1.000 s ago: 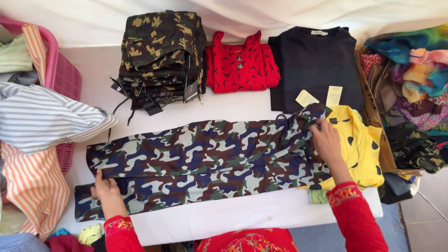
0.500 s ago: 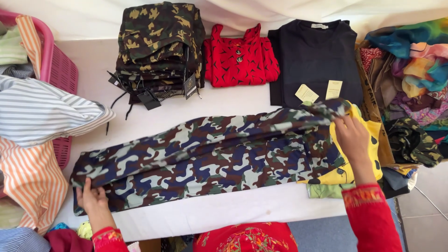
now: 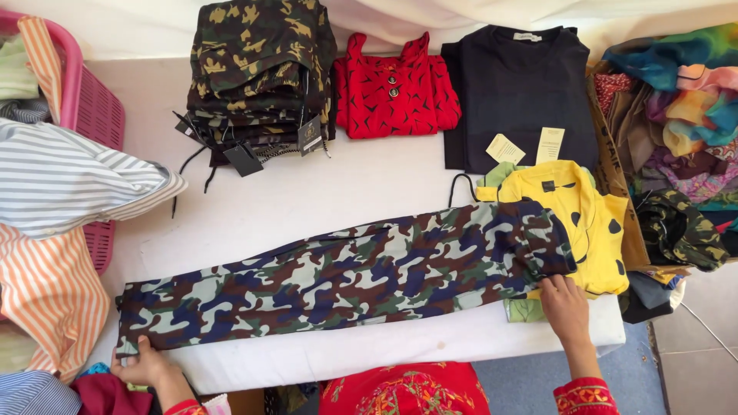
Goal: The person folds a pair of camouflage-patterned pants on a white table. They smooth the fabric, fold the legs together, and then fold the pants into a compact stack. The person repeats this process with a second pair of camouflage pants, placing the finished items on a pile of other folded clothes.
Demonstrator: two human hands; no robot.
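Head camera looks steeply down, near, onto the table (image 3: 307, 200).

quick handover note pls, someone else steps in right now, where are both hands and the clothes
Left hand: at the near table edge, gripping the leg end of the camouflage trousers.
Right hand: on the waist end, where it overlaps the yellow shirt.
Trousers lie stretched flat along the white table, legs laid one on the other.
Done: stack of folded camouflage clothes, folded red top, folded black T-shirt along the far edge.
Left: trousers not yet folded across; striped shirts hang from the pink basket.
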